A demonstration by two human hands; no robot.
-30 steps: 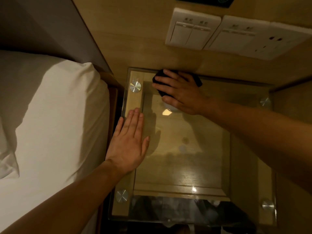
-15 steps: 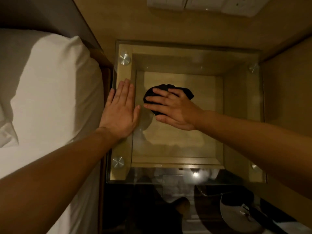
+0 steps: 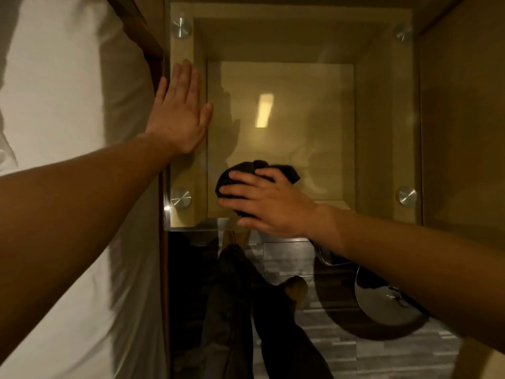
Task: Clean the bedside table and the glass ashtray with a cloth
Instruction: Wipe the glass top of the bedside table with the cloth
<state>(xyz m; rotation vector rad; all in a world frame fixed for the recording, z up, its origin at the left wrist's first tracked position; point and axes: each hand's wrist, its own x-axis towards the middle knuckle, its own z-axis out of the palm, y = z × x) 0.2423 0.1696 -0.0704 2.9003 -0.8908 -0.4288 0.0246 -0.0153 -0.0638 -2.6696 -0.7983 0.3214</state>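
The bedside table [image 3: 382, 127] has a clear glass top held by round metal studs over a light wooden frame. My right hand [image 3: 269, 205] presses a crumpled black cloth [image 3: 240, 170] flat onto the glass near the table's front edge, left of the middle. My left hand [image 3: 179, 110] lies flat, fingers together, on the table's left edge beside the bed. No glass ashtray is in view.
A bed with a white sheet [image 3: 68, 105] runs along the left side, close against the table. A wooden panel [image 3: 464, 119] closes the right side. Below the front edge I see dark trouser legs [image 3: 246, 324] and a grey floor [image 3: 355, 351].
My right hand has dragged the cloth from the back of the glass top to its front edge. My left hand has stayed on the left edge. The camera has tilted downward.
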